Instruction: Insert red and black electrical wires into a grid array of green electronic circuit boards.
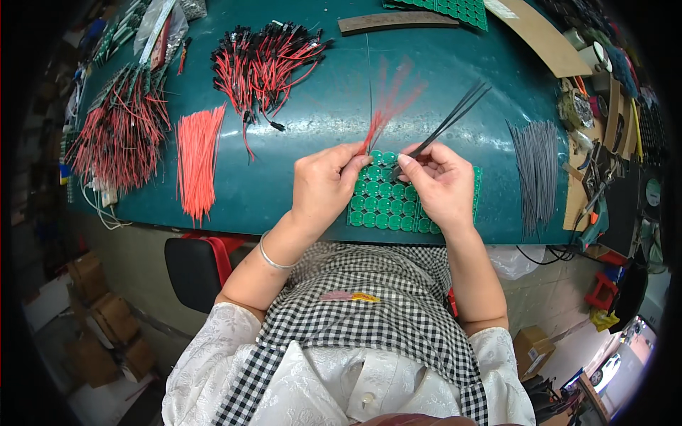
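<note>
1. Red wire pile, one: near table's front edge, left.
2. Left hand: pinching one red wire bunch, blurred, fanned toward far edge.
3. Round green boards, count obscured: near front edge, below hands.
4. Right hand: pinching one straight black wire bunch, long axis toward far right corner.
5. Grey wire pile, one: near right edge.

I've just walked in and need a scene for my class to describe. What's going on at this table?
A person's left hand pinches a few red wires, blurred at their tops, while the right hand holds a few black wires. Both hands are over a panel of round green circuit boards. Loose red wires lie in a pile to the left, dark grey ones in another to the right.
</note>
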Tool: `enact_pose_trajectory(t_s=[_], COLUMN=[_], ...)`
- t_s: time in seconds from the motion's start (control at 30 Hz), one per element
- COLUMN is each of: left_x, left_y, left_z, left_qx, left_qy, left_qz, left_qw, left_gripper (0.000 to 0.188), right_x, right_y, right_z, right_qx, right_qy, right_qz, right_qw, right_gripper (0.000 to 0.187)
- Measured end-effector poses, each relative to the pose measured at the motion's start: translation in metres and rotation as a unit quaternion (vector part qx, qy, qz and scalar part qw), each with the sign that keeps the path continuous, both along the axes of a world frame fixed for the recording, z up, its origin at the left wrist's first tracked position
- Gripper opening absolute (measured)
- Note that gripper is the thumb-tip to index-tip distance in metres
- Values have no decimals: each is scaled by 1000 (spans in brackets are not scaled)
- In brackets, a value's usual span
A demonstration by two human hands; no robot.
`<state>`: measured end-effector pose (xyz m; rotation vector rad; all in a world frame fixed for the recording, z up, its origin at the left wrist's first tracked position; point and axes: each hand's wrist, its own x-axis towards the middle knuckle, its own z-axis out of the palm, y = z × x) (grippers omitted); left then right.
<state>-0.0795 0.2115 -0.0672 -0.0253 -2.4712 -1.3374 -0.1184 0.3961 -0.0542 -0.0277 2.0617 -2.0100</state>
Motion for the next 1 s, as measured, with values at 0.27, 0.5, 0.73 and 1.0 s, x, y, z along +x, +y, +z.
enact_pose_trajectory(t_s=[0.27,0.5,0.73,1.0], left_x=[4,7,2,-1], left_y=[-4,3,14,14], left_z=[2,24,12,5], left_qx=[132,178,116,37], left_qy=[-92,-107,-65,-25], left_qz=[35,-12,-14,7], left_qw=[986,978,991,999], left_gripper=[11,9,7,7], right_x=[-4,-4,-5,-5], right_y=[-5,-5,-6,-6], right_z=[-1,0,4,1], right_qx=[76,108,130,121], right_qy=[92,113,111,127], right_qz=[-8,-7,-14,-24], right_qw=[993,988,985,984], right_gripper=[7,8,8,8])
